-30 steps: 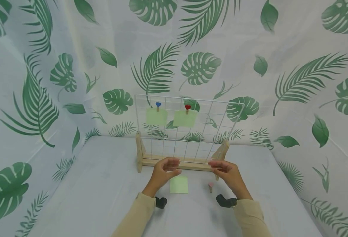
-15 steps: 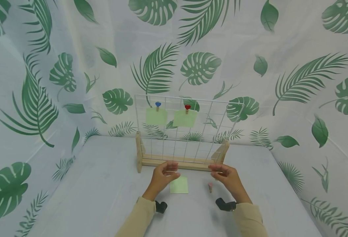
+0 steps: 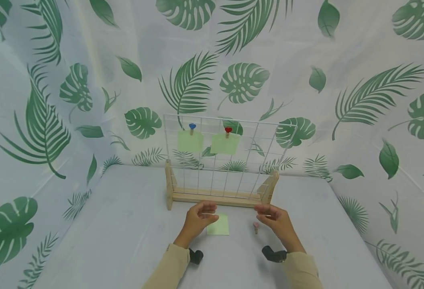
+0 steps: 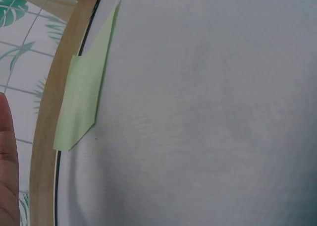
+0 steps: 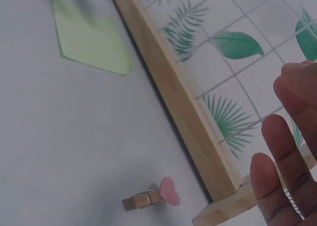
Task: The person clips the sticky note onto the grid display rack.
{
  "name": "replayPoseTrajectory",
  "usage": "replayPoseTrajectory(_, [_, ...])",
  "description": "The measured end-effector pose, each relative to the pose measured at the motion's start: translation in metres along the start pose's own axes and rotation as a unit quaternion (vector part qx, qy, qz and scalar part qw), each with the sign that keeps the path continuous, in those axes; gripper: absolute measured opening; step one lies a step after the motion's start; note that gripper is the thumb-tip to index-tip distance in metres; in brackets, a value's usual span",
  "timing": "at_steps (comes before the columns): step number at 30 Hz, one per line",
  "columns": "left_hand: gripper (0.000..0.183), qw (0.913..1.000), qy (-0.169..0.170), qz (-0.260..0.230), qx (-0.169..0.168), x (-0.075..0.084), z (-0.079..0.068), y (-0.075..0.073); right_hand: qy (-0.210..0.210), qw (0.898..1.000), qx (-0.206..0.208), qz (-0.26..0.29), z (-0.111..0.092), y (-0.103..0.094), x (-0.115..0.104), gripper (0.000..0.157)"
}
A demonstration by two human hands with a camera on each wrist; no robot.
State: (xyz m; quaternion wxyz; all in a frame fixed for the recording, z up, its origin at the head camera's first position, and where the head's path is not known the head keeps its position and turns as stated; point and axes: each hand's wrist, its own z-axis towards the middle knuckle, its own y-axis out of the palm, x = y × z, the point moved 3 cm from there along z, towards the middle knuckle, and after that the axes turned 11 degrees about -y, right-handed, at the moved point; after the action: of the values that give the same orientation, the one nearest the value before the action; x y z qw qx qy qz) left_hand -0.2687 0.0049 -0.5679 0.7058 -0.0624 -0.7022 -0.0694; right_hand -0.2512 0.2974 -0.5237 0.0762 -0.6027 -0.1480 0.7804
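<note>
Both hands hovered low over the table (image 3: 107,224), fingers loosely curled and holding nothing. The left hand (image 3: 197,218) hung just left of a loose green note (image 3: 218,224) lying flat on the cloth; the right hand (image 3: 275,220) hung just right of a small wooden clip (image 3: 256,227) with a pink heart, which lay on its side. Note and clip lay apart, between the two hands and near the front of the rack (image 3: 219,196). Behind them the rack's wooden base carried an upright white wire grid (image 3: 270,144). On the grid's top row, a blue-heart clip (image 3: 192,127) and a red-heart clip (image 3: 228,131) each pinned one green note. A leaf-print curtain (image 3: 342,60) closed the background.
</note>
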Motion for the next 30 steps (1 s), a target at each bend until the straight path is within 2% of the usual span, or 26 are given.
replayPoseTrajectory(8, [0.040,0.9999,-0.011,0.009,-0.002,-0.007,-0.001,0.000,0.030,1.000,0.005,-0.005,-0.005,0.001,0.006,0.029])
replayPoseTrajectory(14, [0.040,0.9995,-0.024,0.020,0.008,-0.009,-0.001,0.000,0.027,1.000,0.015,0.008,-0.005,0.002,0.014,0.027])
replayPoseTrajectory(19, [0.041,0.9986,-0.040,0.030,0.016,-0.011,-0.001,-0.001,0.031,0.999,0.020,-0.005,-0.006,0.004,0.023,0.027])
replayPoseTrajectory(30, [0.037,0.9929,-0.071,0.083,0.046,-0.017,0.004,-0.006,0.064,0.998,0.025,-0.017,-0.006,0.006,0.038,0.030])
